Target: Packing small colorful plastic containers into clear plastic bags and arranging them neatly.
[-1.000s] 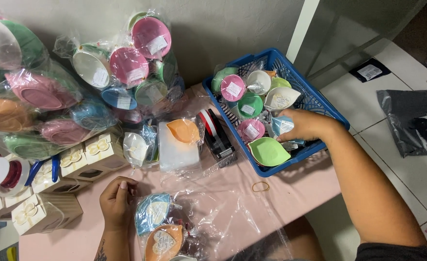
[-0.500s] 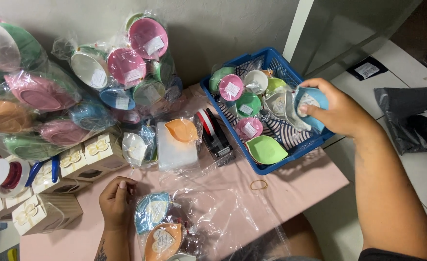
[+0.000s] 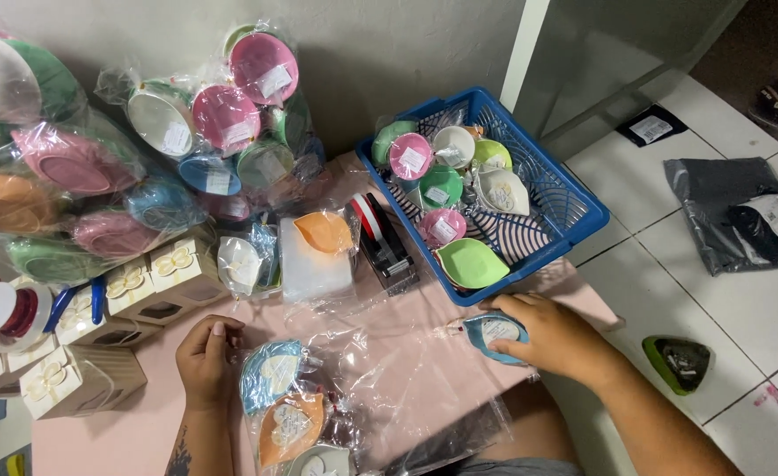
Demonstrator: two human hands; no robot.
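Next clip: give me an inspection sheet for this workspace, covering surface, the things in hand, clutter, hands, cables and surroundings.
Surface: pink table, crowded with goods and clear plastic bags.
Things in hand: blue leaf-shaped dish with a white label, held on the table beside the blue basket of small wrapped dishes.
Clutter: bagged coloured bowls, small printed boxes, tape dispenser, ribbon spool.
Hands: right hand grips the blue dish; left hand rests on the table beside a bag of wrapped dishes.
Cables: nothing seen.
Surroundings: white tiled floor with a grey mailer bag; grey wall behind.
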